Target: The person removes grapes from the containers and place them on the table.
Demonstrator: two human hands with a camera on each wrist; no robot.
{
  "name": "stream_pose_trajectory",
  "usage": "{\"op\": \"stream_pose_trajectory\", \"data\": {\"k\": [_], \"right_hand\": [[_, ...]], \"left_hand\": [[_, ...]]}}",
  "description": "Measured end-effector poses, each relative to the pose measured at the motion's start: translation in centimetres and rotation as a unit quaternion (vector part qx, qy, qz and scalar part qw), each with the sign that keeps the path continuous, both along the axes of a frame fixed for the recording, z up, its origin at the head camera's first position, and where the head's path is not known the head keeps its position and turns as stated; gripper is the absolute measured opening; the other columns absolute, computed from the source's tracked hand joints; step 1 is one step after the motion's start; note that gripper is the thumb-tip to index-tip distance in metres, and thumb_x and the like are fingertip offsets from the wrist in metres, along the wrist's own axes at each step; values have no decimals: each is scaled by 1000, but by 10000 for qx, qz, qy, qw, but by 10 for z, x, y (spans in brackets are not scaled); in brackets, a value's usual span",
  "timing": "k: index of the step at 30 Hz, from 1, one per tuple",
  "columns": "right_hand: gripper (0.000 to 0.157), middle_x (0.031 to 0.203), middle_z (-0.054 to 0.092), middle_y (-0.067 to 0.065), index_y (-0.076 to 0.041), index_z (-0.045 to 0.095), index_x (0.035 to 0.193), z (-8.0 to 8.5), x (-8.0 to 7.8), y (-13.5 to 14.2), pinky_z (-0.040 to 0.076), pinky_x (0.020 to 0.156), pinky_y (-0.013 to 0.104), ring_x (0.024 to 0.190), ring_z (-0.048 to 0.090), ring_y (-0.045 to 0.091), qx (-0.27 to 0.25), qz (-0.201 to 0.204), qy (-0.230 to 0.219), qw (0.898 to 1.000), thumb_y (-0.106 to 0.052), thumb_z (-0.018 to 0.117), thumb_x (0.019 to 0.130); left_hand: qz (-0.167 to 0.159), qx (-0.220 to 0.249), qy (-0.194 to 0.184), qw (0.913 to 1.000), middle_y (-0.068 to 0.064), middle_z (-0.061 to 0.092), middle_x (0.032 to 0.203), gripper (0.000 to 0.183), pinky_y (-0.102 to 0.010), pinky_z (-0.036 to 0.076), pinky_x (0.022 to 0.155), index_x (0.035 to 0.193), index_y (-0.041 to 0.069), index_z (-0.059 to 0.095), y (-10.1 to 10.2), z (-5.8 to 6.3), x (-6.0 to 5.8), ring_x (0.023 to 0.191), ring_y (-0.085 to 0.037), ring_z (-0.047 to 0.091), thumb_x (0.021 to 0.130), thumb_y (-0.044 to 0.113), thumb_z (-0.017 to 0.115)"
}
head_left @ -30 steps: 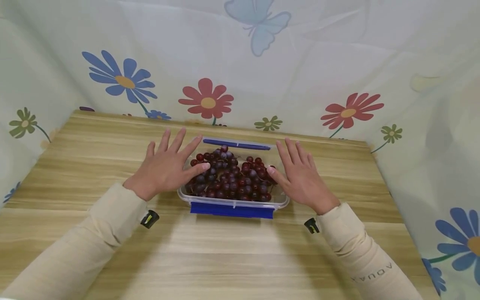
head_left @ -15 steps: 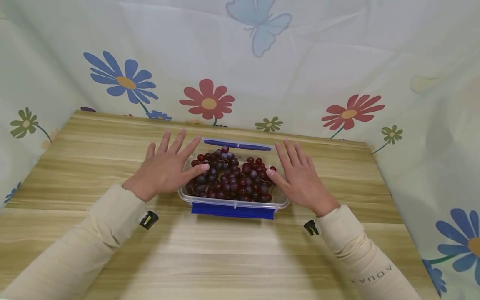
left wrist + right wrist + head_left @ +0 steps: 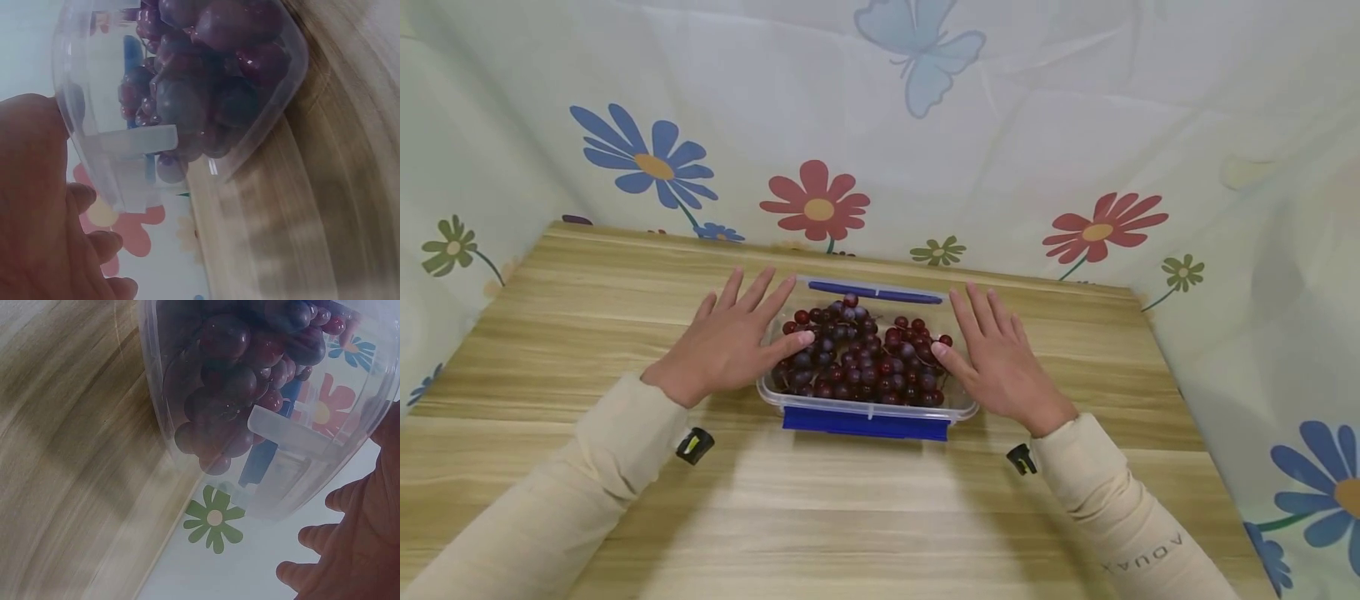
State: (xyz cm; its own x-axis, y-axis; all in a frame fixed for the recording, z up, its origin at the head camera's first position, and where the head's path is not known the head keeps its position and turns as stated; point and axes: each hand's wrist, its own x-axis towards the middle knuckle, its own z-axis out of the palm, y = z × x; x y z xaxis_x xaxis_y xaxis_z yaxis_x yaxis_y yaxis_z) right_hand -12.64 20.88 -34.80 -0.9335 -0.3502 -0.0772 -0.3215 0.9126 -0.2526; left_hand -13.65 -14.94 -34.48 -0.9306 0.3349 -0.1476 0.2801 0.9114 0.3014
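Note:
A clear plastic box (image 3: 871,409) with blue clips (image 3: 865,423) along its front and back sides sits on the table. Dark red and purple grapes (image 3: 868,367) fill much of it. My left hand (image 3: 718,346), palm down with fingers spread, is at the box's left side, its thumb reaching over the grapes. At the right side, my right hand (image 3: 1009,367) lies much the same way, fingers straight and thumb inward. In both wrist views the hands are beside the box's upper rim, and the grapes (image 3: 200,75) show through the wall. Whether a clear lid covers them, I cannot tell.
The wood-grain table (image 3: 857,517) extends around the box. Behind it and at both sides hangs a pale cloth (image 3: 715,75) printed with flowers and a butterfly. A small black device (image 3: 696,446) is at the left wrist, and another black device (image 3: 1022,459) is at the right.
My left hand has shifted slightly left and towards me, with its thumb drawn back a little. The right hand is nearly still. The box and grapes stay in place.

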Motion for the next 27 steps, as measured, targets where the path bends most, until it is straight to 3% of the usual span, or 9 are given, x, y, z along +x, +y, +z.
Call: {"op": "stream_pose_trajectory", "data": {"k": [8, 16, 19, 23, 27], "right_hand": [[78, 178, -5, 9, -22, -1, 169, -1, 0, 0, 6, 128, 70, 164, -4, 42, -42, 36, -19, 10000, -55, 38, 110], [78, 178, -4, 11, -22, -1, 169, -2, 0, -1, 7, 128, 71, 163, -3, 42, -60, 53, -22, 10000, -55, 38, 110], [78, 178, -4, 10, -21, 0, 169, -3, 0, -1, 8, 128, 70, 163, -3, 42, -69, 46, -32, 10000, -55, 38, 110], [78, 178, -4, 11, -20, 1, 169, -3, 0, -1, 8, 128, 70, 164, -3, 42, -92, 32, -58, 9999, -55, 38, 110], [78, 178, -2, 12, -20, 2, 169, -4, 0, 0, 9, 128, 70, 164, -2, 42, -102, 33, -60, 9999, -55, 38, 110]], "left_hand": [[-74, 671, -347, 9971, -23, -1, 175, 87, -74, 11, 124, 169, 19, 7, -7, -8, -2, 157, -60, -1, 105, 70, 36], [92, 1488, -746, 9860, -19, -4, 176, 84, -79, 14, 120, 169, 27, 2, -10, -17, -1, 160, -52, -2, 105, 67, 40], [102, 1904, -806, 9783, -15, -3, 177, 83, -75, 14, 124, 169, 29, 1, -11, -23, -1, 163, -45, 0, 106, 64, 42], [148, 2554, -960, 9619, -5, -3, 178, 80, -69, 13, 128, 168, 34, -2, -11, -32, 0, 164, -38, 3, 107, 60, 42], [266, 2997, -1057, 9478, 1, -1, 178, 74, -70, 16, 127, 167, 39, -4, -10, -39, 1, 163, -40, 7, 110, 54, 41]]}}
